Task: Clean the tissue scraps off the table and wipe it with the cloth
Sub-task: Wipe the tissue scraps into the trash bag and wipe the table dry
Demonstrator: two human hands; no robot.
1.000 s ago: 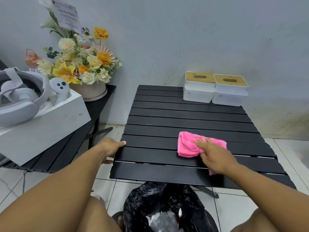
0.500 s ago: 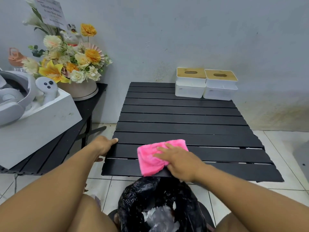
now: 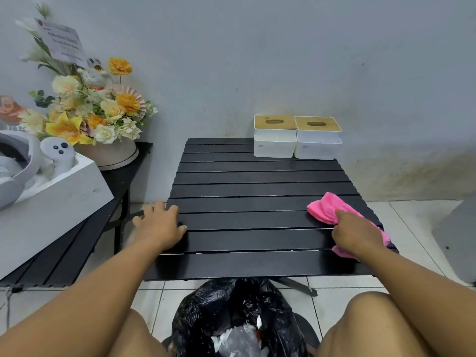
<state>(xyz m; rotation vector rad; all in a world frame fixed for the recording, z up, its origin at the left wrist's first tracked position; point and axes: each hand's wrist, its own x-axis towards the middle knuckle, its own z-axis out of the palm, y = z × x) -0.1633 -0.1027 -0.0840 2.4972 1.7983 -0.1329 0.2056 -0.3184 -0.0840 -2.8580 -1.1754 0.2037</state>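
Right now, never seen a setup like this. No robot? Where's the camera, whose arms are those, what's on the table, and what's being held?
There is no machine here: a person works with bare hands. The single picture comes from a wide-angle camera worn on the head, looking forward and down, so the arms and knees are the wearer's own. The left hand rests on the left edge of the black slatted table and holds nothing. The right hand grips a bunched pink cloth against the table near its right edge. At the table's far end stand two white tissue boxes. No tissue scraps show on the slats. On the floor between the knees sits a black bin bag with white scraps inside.
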